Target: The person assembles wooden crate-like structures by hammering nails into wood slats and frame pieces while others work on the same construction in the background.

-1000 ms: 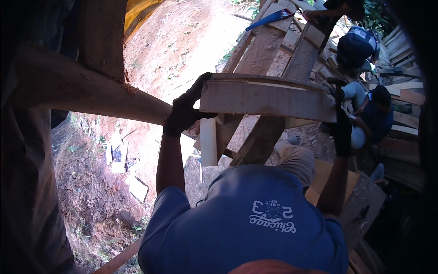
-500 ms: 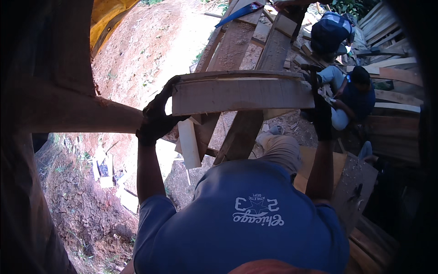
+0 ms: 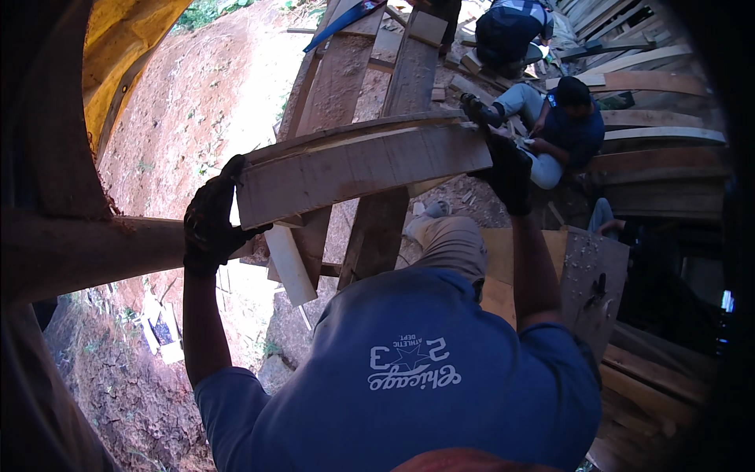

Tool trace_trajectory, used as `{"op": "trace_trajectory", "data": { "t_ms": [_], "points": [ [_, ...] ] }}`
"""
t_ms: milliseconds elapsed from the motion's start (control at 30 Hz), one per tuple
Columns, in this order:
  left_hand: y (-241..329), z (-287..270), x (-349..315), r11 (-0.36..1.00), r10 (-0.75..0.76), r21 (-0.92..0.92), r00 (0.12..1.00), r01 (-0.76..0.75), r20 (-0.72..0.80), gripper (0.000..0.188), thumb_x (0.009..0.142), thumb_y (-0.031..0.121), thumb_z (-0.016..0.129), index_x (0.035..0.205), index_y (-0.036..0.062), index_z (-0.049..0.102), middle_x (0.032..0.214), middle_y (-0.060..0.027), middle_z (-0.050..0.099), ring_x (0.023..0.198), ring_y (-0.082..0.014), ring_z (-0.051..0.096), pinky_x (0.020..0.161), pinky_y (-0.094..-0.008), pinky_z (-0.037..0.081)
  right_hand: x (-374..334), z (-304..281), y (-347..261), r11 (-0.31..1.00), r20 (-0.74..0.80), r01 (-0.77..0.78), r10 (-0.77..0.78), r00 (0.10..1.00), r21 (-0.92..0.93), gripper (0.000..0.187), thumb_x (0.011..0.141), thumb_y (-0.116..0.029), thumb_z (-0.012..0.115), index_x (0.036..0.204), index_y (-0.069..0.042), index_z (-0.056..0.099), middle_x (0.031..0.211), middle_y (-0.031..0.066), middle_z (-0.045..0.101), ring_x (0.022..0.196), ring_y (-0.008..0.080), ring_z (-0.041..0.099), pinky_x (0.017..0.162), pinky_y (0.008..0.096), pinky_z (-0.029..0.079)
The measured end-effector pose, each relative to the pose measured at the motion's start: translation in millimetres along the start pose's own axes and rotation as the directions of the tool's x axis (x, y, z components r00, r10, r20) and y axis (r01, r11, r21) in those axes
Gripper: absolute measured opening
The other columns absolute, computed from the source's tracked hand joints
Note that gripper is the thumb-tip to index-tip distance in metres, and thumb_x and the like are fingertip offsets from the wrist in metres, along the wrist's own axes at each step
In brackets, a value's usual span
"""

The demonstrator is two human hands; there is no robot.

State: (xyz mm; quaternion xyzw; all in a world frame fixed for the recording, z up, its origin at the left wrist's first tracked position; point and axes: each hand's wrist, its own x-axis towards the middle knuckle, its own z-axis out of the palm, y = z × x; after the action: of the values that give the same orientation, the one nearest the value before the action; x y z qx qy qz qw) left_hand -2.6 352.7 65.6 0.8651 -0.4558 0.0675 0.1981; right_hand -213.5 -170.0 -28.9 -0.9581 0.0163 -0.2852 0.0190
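Left hand (image 3: 211, 219) and right hand (image 3: 510, 169), both gloved, hold stacked boards (image 3: 362, 173) above the long planks (image 3: 338, 82).
The left pinches one end between thumb and fingers; the right grips the other, fingertips too dark to tell. Right of the long planks sits a co-worker (image 3: 580, 130).

This looks like an open-air woodworking site, set beside bare, reddish-brown earthen ground (image 3: 189, 110) in strong daylight, with leafy green plants (image 3: 208, 14) at its far edge. Long, rough brown wooden planks (image 3: 338, 82) with pale dust on them run away from the viewer, while curved pale and brown wooden boards (image 3: 653, 81) lie piled along the right side. A seated co-worker in a dark blue shirt (image 3: 572, 134) and another person in dark clothing (image 3: 507, 35) are among the timber, and thick brown wooden beams (image 3: 134, 245) frame the left.
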Motion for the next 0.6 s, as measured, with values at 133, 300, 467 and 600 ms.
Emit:
{"op": "trace_trajectory", "data": {
  "t_ms": [133, 300, 467, 600],
  "points": [
    [1.5, -2.0, 4.4, 0.998, 0.0, 0.066, 1.0, -0.001, 0.015, 0.117, 0.062, 0.025, 0.098, 0.163, 0.0105, 0.041, 0.138, -0.0146, 0.068, 0.115, -0.0345, 0.068, 0.1, -0.0436, 0.056, 2.6, -5.8, 6.1, 1.0, 0.025, 0.002, -0.002, 1.0, -0.003, 0.094, 0.065, -0.041, 0.096, 0.146, -0.009, 0.061, 0.116, 0.012, 0.073, 0.105, 0.0307, 0.073, 0.088, 0.0395, 0.06],
    [3.2, -2.4, -0.4, 0.994, -0.099, 0.051, 0.993, 0.096, 0.069, 0.115, 0.066, 0.036, 0.098, 0.162, 0.0053, 0.041, 0.144, -0.017, 0.064, 0.12, -0.0356, 0.067, 0.105, -0.045, 0.053, 12.1, -17.6, 2.1, 0.999, 0.035, 0.002, -0.004, 0.999, 0.051, 0.083, 0.067, -0.039, 0.095, 0.138, -0.008, 0.067, 0.119, 0.0113, 0.074, 0.104, 0.029, 0.075, 0.088, 0.0382, 0.06],
    [-0.8, 0.0, -2.8, 0.998, -0.057, 0.026, 0.998, 0.056, 0.031, 0.112, 0.069, 0.039, 0.096, 0.162, 0.007, 0.042, 0.139, -0.017, 0.067, 0.115, -0.0367, 0.068, 0.104, -0.0457, 0.053, 4.8, -15.3, 5.8, 0.988, 0.062, -0.061, 0.053, 0.997, 0.139, 0.062, 0.079, -0.029, 0.09, 0.134, -0.008, 0.069, 0.117, 0.0114, 0.076, 0.103, 0.029, 0.075, 0.087, 0.0383, 0.06],
    [-2.0, -3.5, -0.6, 0.997, -0.073, -0.012, 0.996, 0.074, 0.045, 0.109, 0.07, 0.041, 0.096, 0.162, 0.0112, 0.044, 0.137, -0.0157, 0.068, 0.122, -0.0335, 0.067, 0.105, -0.0451, 0.053, -5.8, -13.3, 2.9, 0.992, 0.07, -0.074, 0.067, 0.995, 0.102, 0.05, 0.089, -0.024, 0.082, 0.135, -0.009, 0.068, 0.119, 0.0104, 0.075, 0.105, 0.0293, 0.073, 0.088, 0.0389, 0.059]
  ]
}}
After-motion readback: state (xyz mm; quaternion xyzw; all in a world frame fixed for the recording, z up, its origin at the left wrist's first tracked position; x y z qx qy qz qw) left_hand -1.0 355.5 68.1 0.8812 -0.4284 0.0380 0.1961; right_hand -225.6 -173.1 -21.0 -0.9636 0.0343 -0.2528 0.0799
